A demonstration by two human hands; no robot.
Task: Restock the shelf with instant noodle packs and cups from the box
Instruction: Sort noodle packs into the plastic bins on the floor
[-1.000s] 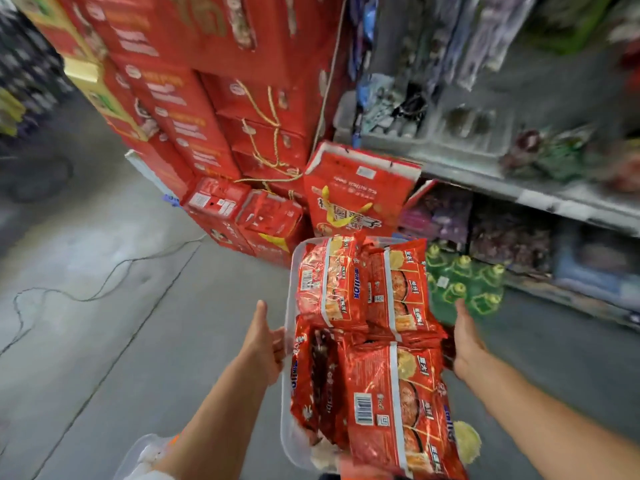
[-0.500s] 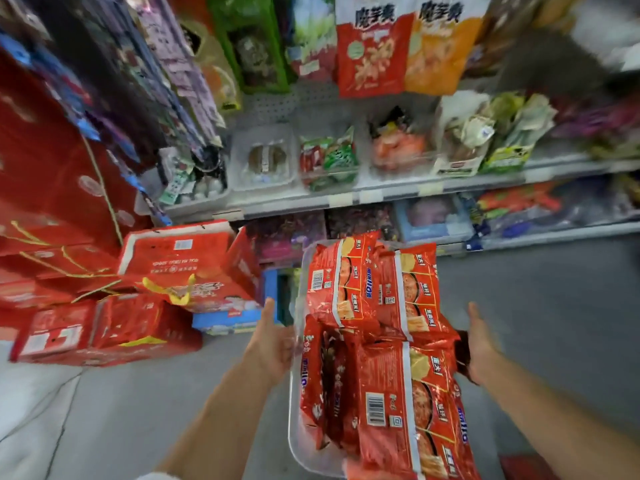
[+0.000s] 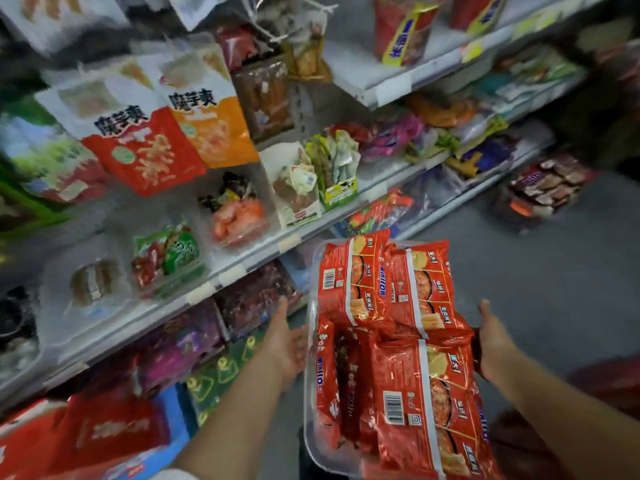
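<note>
Both hands grip a clear bin (image 3: 309,407), lower centre: left hand (image 3: 289,344), right hand (image 3: 491,344). It's stuffed with red noodle packs (image 3: 398,358).

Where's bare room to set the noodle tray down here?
Bare room: the grey floor between the bottom shelf edge and the basket of snacks at the far right. Crowded: every shelf tier in view is packed with bags and tubs. Both hands, left hand and right hand, carry the tray of noodle packs.

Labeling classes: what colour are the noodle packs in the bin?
Red, with orange-yellow panels and white seams; noodle packs show best in the head view.
</note>
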